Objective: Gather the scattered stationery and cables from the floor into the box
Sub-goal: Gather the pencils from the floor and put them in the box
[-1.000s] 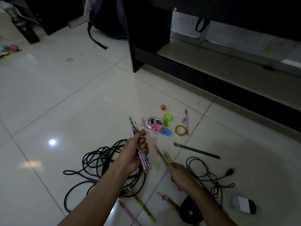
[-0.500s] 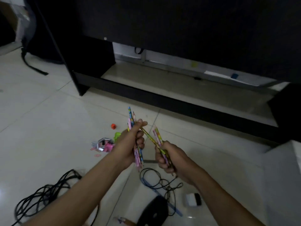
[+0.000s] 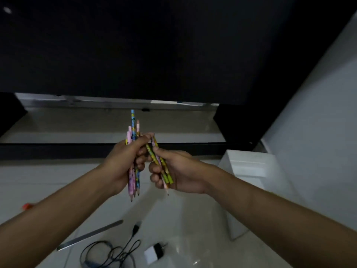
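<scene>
both hands (image 3: 123, 161) (image 3: 179, 171) now higher, each grip pinching patterned pencils (image 3: 133, 132) (image 3: 162, 167), no legible writing

Dim room, tiled floor (image 3: 179, 215).
Dark cabinet (image 3: 154, 45) spans the top; pale open shelf (image 3: 77, 124) beneath; grey wall (image 3: 318, 113) at right.

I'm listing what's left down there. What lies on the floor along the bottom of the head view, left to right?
Ruler → cable → charger → white box at the far right.
</scene>
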`<state>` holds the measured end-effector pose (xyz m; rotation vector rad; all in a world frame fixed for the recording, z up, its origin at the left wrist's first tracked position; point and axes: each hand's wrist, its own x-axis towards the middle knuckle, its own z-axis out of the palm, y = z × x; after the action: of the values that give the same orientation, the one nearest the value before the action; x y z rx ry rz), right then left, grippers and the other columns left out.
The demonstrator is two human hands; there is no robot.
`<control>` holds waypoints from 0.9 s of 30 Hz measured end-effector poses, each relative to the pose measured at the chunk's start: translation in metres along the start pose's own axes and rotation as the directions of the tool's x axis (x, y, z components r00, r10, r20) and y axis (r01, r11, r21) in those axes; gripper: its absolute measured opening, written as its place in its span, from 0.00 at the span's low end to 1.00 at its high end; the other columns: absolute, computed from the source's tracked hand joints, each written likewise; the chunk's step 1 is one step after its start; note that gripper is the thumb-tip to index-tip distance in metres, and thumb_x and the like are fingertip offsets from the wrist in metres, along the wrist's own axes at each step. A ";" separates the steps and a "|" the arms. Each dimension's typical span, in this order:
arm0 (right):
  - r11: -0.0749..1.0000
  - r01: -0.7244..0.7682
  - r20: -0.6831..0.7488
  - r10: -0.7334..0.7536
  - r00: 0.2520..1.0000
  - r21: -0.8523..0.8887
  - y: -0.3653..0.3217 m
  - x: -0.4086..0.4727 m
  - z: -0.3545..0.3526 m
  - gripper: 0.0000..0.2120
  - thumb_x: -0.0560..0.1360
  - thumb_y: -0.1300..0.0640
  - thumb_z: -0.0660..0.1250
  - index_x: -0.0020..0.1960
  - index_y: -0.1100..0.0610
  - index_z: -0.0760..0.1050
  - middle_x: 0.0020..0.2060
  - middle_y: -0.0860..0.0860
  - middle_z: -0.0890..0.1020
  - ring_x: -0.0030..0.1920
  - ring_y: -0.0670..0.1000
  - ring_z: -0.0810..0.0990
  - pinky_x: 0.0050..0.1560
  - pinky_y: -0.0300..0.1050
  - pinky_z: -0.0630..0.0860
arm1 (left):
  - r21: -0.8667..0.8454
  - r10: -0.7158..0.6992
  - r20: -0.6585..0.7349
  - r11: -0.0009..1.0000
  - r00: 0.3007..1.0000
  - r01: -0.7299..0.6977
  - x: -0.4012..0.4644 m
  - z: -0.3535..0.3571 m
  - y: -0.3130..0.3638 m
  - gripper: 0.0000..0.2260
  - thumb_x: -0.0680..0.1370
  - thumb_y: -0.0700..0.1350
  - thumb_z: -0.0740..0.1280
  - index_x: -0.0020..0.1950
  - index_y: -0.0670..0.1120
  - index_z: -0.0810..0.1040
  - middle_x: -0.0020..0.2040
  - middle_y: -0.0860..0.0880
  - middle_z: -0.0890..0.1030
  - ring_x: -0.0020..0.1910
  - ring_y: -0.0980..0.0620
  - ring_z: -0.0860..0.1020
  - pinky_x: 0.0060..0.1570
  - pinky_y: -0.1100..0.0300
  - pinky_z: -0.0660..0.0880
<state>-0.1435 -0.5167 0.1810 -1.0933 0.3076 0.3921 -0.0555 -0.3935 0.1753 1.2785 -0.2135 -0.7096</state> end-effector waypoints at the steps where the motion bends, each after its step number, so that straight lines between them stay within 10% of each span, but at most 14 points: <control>1: 1.000 0.013 -0.025 -0.013 1.000 -0.008 -0.007 -0.009 -0.010 0.15 0.82 0.47 0.55 0.50 0.57 0.73 0.30 0.49 0.74 0.31 0.47 0.75 0.32 0.38 0.73 | 0.012 0.006 0.009 1.000 1.000 -0.006 0.004 0.017 -0.001 0.09 0.78 0.47 0.67 0.56 0.47 0.80 0.25 0.54 0.65 0.22 0.58 0.63 0.20 0.67 0.63; 9: 0.979 0.135 -0.232 -0.168 0.958 -0.154 -0.051 -0.078 -0.103 0.14 0.82 0.49 0.57 0.47 0.56 0.76 0.30 0.48 0.71 0.28 0.44 0.69 0.27 0.35 0.66 | 0.126 -0.032 0.110 0.992 0.993 0.018 0.052 0.149 -0.013 0.14 0.77 0.51 0.67 0.33 0.50 0.73 0.24 0.51 0.67 0.22 0.56 0.65 0.22 0.66 0.64; 16: 0.960 0.266 -0.467 -0.274 0.841 -0.084 -0.046 -0.121 -0.179 0.08 0.82 0.56 0.58 0.58 0.56 0.71 0.30 0.49 0.74 0.27 0.46 0.71 0.27 0.37 0.69 | -0.043 -0.230 0.098 0.971 0.968 0.235 0.077 0.230 -0.050 0.12 0.78 0.50 0.67 0.38 0.48 0.69 0.26 0.53 0.66 0.22 0.57 0.64 0.22 0.66 0.65; 27: 0.978 0.199 -0.691 -0.099 0.716 0.066 0.028 -0.149 -0.234 0.04 0.77 0.58 0.58 0.43 0.53 0.66 0.27 0.47 0.64 0.25 0.46 0.60 0.24 0.38 0.60 | -0.177 -0.509 0.107 0.836 0.854 0.520 0.050 0.257 -0.136 0.11 0.80 0.40 0.61 0.38 0.44 0.68 0.31 0.49 0.69 0.28 0.53 0.67 0.29 0.62 0.69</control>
<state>-0.3006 -0.7392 0.1221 -1.0862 0.8902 -0.2078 -0.2006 -0.6432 0.1161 1.1270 0.1693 -1.2007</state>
